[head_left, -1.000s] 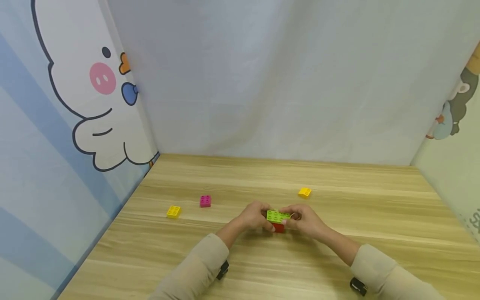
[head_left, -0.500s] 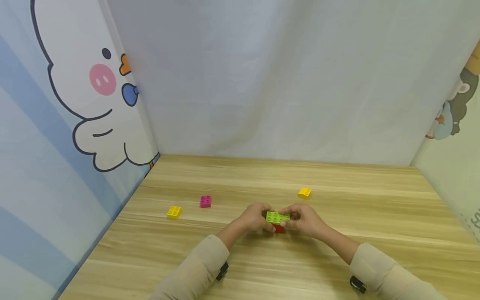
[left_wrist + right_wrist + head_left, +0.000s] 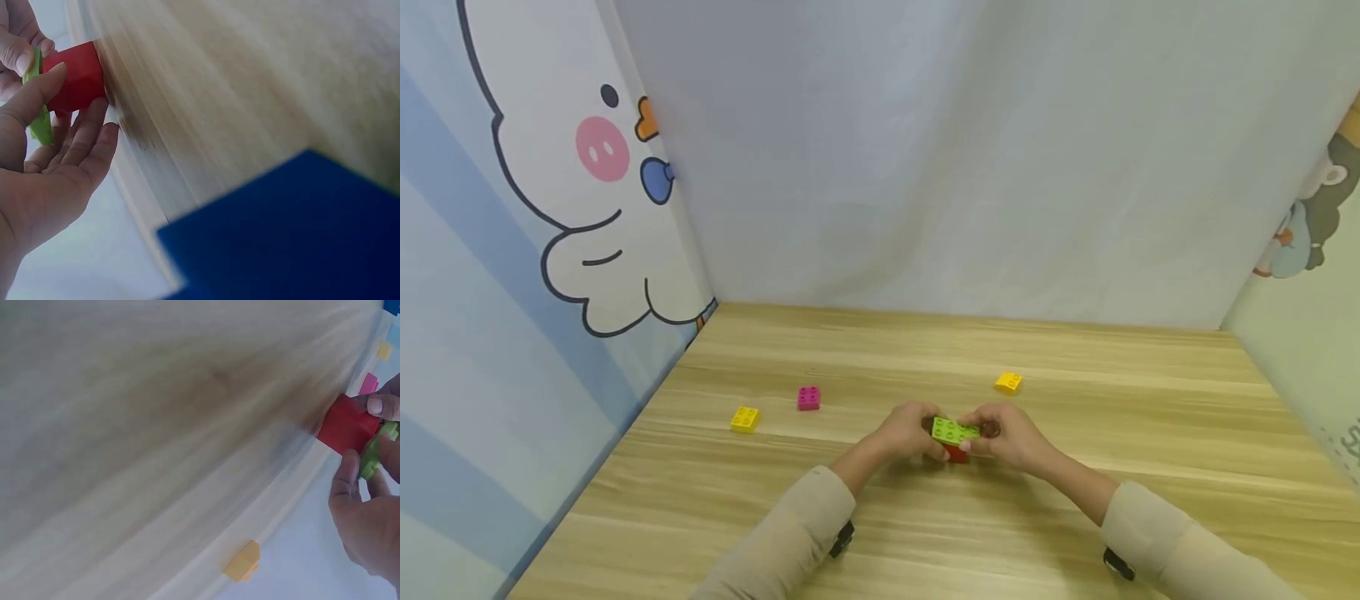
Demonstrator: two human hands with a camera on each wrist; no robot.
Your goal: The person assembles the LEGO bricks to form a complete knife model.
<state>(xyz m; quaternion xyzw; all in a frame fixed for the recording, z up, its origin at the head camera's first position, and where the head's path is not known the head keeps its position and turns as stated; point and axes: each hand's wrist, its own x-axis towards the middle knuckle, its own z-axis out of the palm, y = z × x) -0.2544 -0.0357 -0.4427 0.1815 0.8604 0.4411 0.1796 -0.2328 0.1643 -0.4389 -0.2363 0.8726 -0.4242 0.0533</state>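
Observation:
My left hand (image 3: 910,432) grips a red toy brick (image 3: 76,78), thumb on one side and fingers on the other. On top of that brick sits a thin light-green studded brick (image 3: 946,431), longer than the red one and overhanging it to the right. My right hand (image 3: 1013,439) pinches the overhanging end of the green brick between thumb and fingers. In the right wrist view the red brick (image 3: 347,425) stands at the tabletop, and the green brick (image 3: 375,450) shows between the two hands.
A yellow brick (image 3: 746,419) and a magenta brick (image 3: 808,398) lie to the left on the wooden table (image 3: 880,533). Beyond my right hand lies another yellow brick (image 3: 1008,382) with a sloped side. A blurred dark blue shape (image 3: 300,231) fills the left wrist view's lower right.
Both hands keep their hold on the stacked bricks, with hardly any movement. The head view has shifted slightly, so the loose bricks appear a little higher in it.

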